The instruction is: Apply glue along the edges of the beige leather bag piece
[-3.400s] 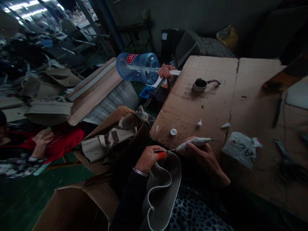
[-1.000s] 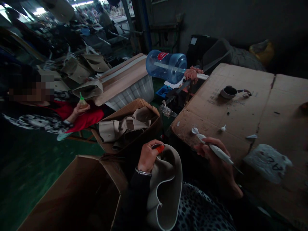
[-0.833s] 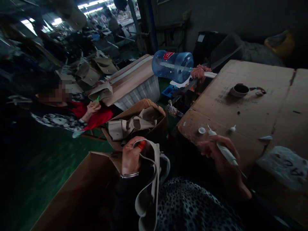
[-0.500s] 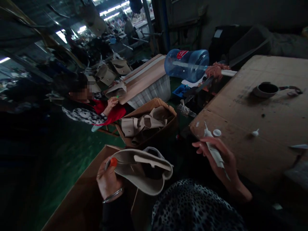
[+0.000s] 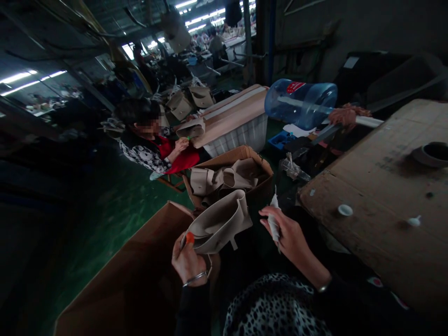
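Note:
My left hand (image 5: 191,263) is closed on the near end of a beige bag body (image 5: 220,219), which hangs over the open carton. Its opening is tilted up, and a small strap sticks out from its lower right side. An orange cover (image 5: 190,237) shows on a fingertip of this hand. To the right of the bag, my right hand (image 5: 290,235) grips a slim white-wrapped tool (image 5: 274,217) with a thin pointed tip directed upward. The tool and the bag are apart. What kind of tool it is, I cannot make out.
An open carton (image 5: 122,261) stands below my left hand. Ahead, another carton (image 5: 268,175) holds several beige bags. A co-worker (image 5: 157,135) sits beyond, handling a similar bag. At right, a cardboard-covered table (image 5: 371,186) carries a white cap (image 5: 345,210) and a dark ring-shaped object (image 5: 432,154).
The view has swung left. The bag has turned in my left hand, its far end now higher. My right hand has moved off the table edge, nearer the bag, with the tool more upright.

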The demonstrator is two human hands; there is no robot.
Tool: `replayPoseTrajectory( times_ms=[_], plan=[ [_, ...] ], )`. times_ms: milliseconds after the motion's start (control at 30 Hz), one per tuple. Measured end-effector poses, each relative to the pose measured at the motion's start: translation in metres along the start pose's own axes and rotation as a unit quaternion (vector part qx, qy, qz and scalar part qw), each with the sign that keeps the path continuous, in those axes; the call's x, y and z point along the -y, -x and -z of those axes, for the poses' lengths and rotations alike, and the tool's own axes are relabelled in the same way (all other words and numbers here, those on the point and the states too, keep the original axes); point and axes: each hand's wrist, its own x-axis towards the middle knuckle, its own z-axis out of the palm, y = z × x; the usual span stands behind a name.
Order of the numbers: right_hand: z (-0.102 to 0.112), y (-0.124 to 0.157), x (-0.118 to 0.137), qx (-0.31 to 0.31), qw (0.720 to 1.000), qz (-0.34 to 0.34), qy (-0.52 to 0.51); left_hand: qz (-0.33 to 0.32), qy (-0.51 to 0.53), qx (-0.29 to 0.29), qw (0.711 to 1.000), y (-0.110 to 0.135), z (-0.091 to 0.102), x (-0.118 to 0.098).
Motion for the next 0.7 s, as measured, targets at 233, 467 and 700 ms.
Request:
replayPoseTrajectory(
  times_ms=[233,467,700],
  plan=[
    [-0.037,-0.037,0.009,0.049,0.989,0.055,0.127,0.043,0.032,0.013,0.998,-0.002,0.014,0.006],
    [-0.062,-0.033,0.013,0.047,0.977,0.055,0.198,0.012,0.015,0.006,1.0,0.002,0.024,0.011],
    [-0.066,-0.02,0.012,0.051,0.974,0.095,0.198,0.034,0.033,0.005,0.999,0.009,0.02,0.006]
  ],
)
